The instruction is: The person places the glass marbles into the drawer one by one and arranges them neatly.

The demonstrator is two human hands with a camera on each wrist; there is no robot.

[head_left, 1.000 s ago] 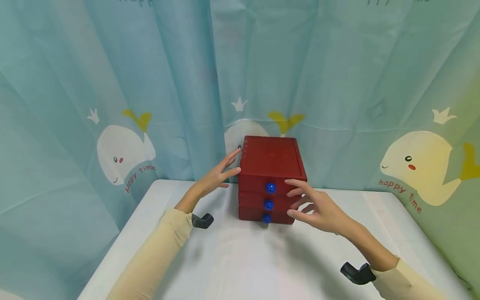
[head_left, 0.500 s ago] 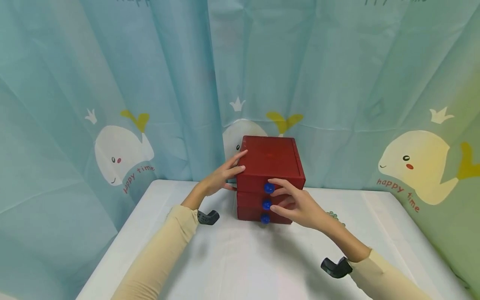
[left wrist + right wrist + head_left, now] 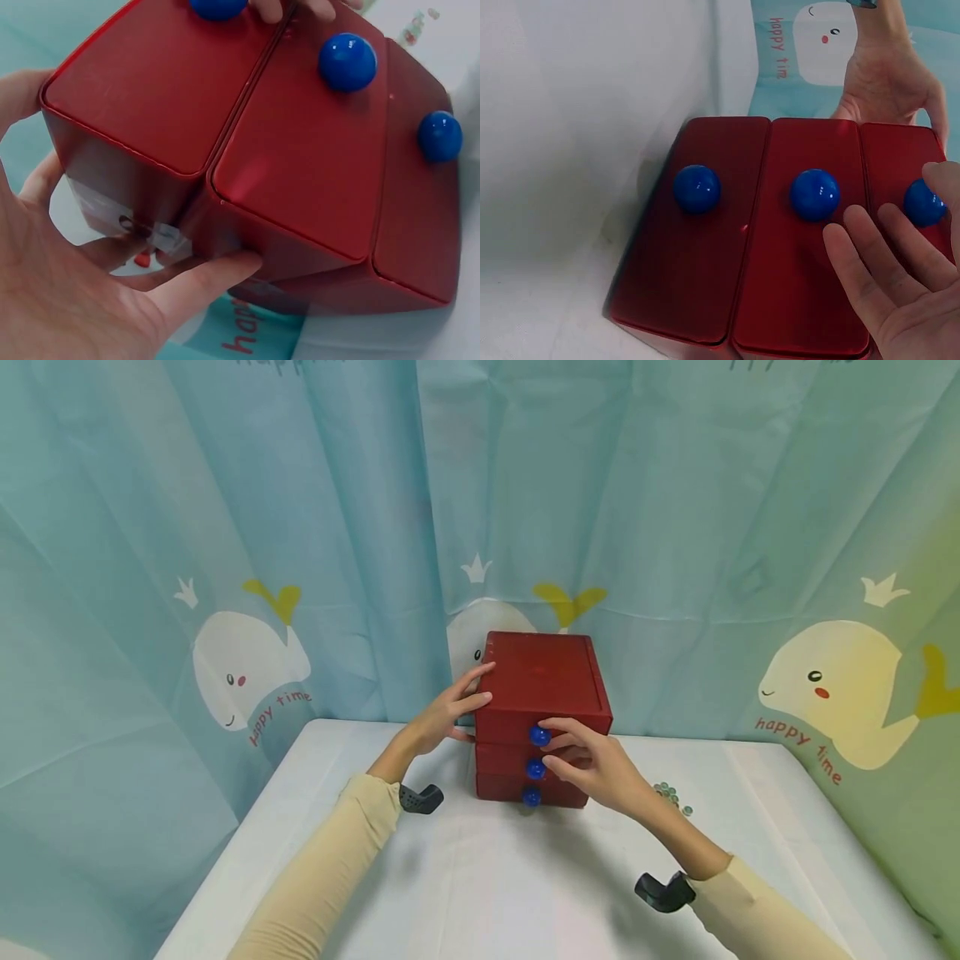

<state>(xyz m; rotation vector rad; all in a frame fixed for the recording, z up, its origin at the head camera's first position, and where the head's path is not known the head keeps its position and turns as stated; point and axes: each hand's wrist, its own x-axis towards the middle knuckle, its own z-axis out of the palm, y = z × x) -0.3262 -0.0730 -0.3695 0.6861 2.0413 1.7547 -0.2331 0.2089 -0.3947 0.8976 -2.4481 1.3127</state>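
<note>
A dark red cabinet (image 3: 536, 677) with three stacked drawers stands at the far side of the table, all drawers closed. Each front carries a round blue knob. My left hand (image 3: 441, 718) rests against the cabinet's left side with fingers spread, some fingertips over its top edge. In the left wrist view, the extended fingers of that hand (image 3: 112, 277) press along the side wall. At the front, my right hand (image 3: 600, 770) has its fingers curved round the top knob (image 3: 924, 202). Its lowest digit appears close to the middle knob (image 3: 815, 195); exact contact is hard to see.
A cluster of small green glassy pieces (image 3: 664, 792) lies right of the cabinet, beyond my right wrist. Behind the white table (image 3: 480, 885) hangs a blue curtain (image 3: 360, 510) printed with whales. Black wrist-worn devices sit below both wrists.
My left hand has moved right onto the cabinet. The right hand has come left from beside the cabinet to the top knob, its fingers drawing closer together. The drawers have stayed closed.
</note>
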